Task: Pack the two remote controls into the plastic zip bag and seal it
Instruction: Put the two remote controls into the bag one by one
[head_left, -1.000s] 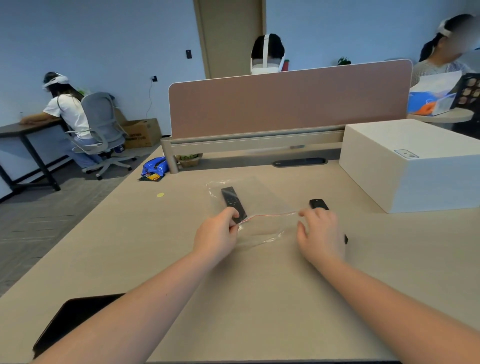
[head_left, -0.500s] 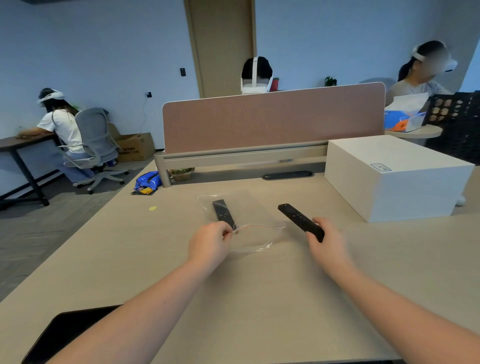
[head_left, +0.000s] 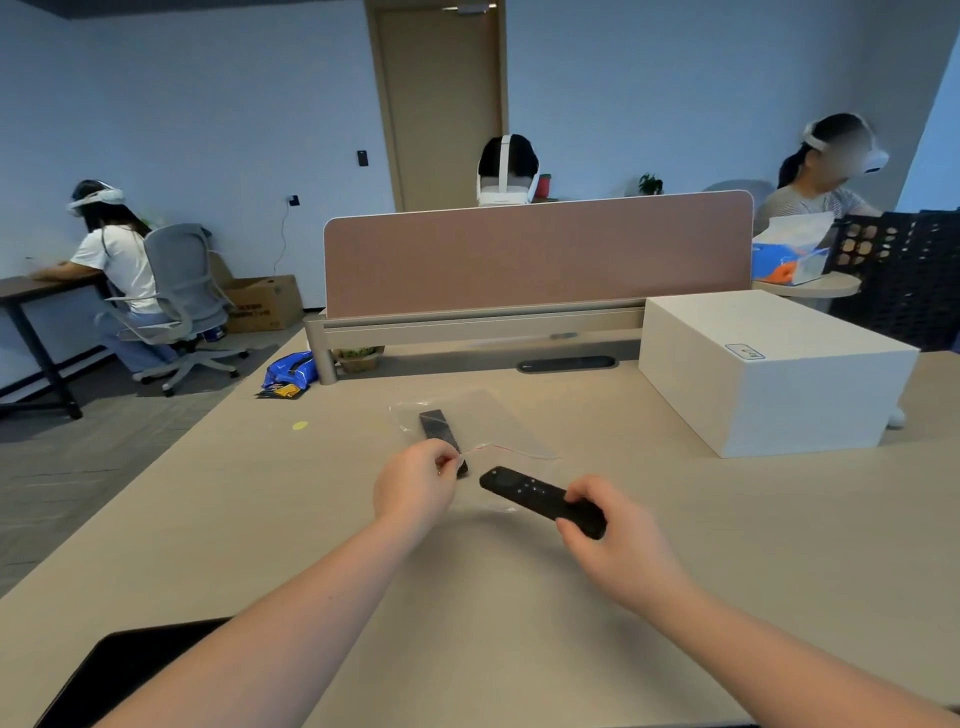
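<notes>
Desk (head_left: 260, 519) scene: hands pinch zip bag (head_left: 493, 415), grip remote (head_left: 540, 500).

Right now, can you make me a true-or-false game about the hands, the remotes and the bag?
1. One remote already lies in the clear zip bag. True.
2. The right hand is empty. False: it grips the second remote by its near end.
3. The left hand pinches the bag's edge by the red strip. True.
4. The bag is sealed shut. False: its mouth is held open, and the second remote is not yet inside.
5. The white box sits on top of the bag. False: it stands apart, further right on the table.
</notes>
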